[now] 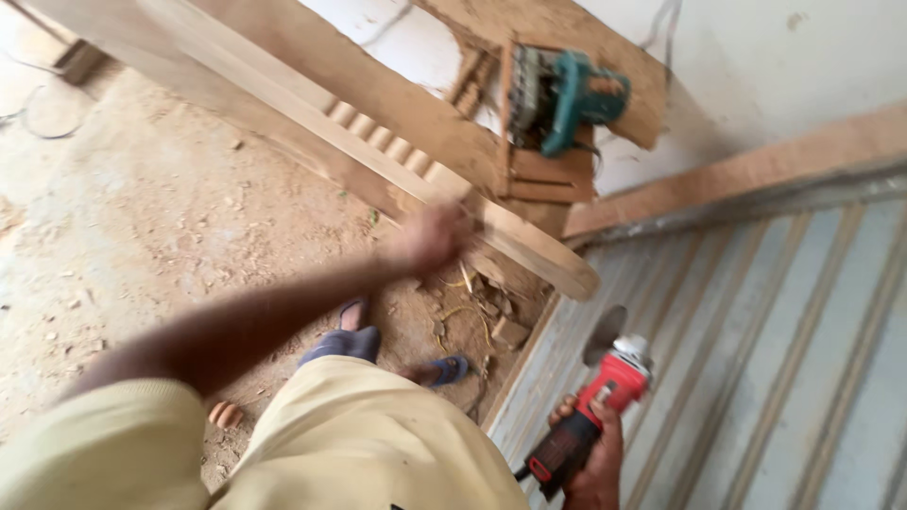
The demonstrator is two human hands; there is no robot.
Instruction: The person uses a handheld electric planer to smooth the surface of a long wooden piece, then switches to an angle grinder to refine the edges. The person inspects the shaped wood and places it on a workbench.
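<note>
My right hand (593, 458) grips a red and black angle grinder (593, 414) by its body, the head held just over a grey panelled door (756, 359) lying flat. My left hand (430, 236) is stretched out and blurred, at a long wooden plank (378, 151) that leans across the view. Whether the fingers close on the plank cannot be told. My feet in blue sandals (351, 338) stand on the dirt floor below.
A teal circular saw (567, 94) rests on wooden boards at the top. A wooden frame edge (737, 175) borders the door. Wood scraps (491, 316) and sawdust litter the sandy floor (142, 217). A white wall (784, 66) is at the top right.
</note>
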